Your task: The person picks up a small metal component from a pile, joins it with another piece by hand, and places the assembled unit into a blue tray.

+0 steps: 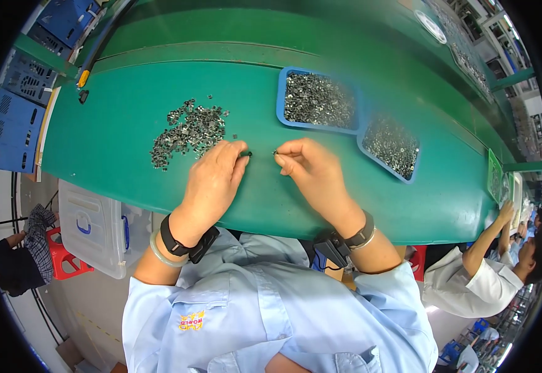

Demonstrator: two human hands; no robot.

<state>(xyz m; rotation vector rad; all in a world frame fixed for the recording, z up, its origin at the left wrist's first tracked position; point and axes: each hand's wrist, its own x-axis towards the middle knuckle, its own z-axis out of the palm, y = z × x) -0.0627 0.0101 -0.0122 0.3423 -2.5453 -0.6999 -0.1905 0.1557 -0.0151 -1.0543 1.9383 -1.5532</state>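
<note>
Over the green work surface (258,205), my left hand (216,177) pinches a small dark metal part (249,153) between thumb and fingertips. A short gap away, my right hand (313,176) is closed in a pinch on another tiny metal piece (275,152). The two pieces are apart, and their exact kind is too small to make out. Just beyond my left hand spreads a loose pile of small dark and silvery metal parts (190,129). A single part (235,136) lies off the pile's right side.
Two blue trays, one straight (280,99) and one angled (383,163), hold many small metal parts at the far right. A yellow-tipped tool (84,78) lies at the far left edge. A lidded clear plastic box (91,227) stands below left. A co-worker (476,273) sits at right.
</note>
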